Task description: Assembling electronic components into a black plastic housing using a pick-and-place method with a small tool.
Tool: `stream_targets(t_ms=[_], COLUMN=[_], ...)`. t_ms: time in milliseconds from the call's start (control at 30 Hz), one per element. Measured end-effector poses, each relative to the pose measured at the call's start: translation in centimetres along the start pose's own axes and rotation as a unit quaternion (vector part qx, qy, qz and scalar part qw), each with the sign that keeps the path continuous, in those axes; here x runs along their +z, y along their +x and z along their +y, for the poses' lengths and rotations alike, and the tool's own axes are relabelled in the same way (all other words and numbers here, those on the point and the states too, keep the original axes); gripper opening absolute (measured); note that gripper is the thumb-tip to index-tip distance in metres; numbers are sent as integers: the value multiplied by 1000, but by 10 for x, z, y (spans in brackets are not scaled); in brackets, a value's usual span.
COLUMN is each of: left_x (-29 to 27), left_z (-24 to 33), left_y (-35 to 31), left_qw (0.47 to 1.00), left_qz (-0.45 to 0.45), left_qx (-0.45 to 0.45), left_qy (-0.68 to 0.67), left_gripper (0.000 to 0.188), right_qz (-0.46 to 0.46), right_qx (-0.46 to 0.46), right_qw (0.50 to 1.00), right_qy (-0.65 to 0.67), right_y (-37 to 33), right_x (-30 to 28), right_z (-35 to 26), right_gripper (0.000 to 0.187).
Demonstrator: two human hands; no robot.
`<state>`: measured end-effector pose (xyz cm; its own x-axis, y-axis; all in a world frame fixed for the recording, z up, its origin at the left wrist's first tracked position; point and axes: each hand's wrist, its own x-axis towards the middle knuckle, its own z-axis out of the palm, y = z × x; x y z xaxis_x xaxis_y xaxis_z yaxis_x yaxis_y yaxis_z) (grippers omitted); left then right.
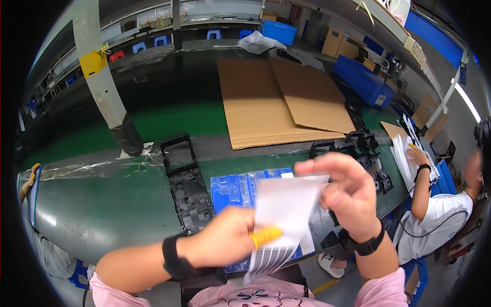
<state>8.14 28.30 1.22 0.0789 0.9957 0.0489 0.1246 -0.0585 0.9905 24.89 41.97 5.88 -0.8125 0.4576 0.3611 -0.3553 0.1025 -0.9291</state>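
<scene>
A white sheet of labels [286, 202], with rows of dark rectangles on its lower part, hangs upright in front of me. My left hand [220, 238] is closed on its left edge, and a yellow finger cot [266, 236] covers the thumb lying across the sheet. At the sheet's upper right corner is my right hand [350, 197], slightly blurred, its fingers curved and apart. Whether it touches the corner is unclear. Behind the sheet lies a stack of blue pieces in clear plastic [232, 190]. A black plastic frame part [189, 197] lies left of it.
Several black plastic parts [376, 171] lie to the right. Flat cardboard sheets [271, 110] cover the far middle of the green table. A taped post [105, 77] rises at the left. A co-worker [434, 215] handles white sheets at the right; another person's hand [31, 179] shows far left.
</scene>
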Motion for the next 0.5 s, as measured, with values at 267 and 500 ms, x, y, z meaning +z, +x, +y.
stream_targets(t_ms=[267, 500], left_x=[-44, -95], left_z=[6, -48], left_y=[48, 96], left_qw=[978, 988], left_qz=[114, 28], left_qx=[-43, 36], left_qy=[-168, 150], left_gripper=[19, 30], right_qz=[45, 225], right_qx=[322, 208], right_qw=[944, 951], right_qy=[63, -36], right_y=[-72, -103], right_x=[19, 51], right_z=[68, 73], right_gripper=[38, 62])
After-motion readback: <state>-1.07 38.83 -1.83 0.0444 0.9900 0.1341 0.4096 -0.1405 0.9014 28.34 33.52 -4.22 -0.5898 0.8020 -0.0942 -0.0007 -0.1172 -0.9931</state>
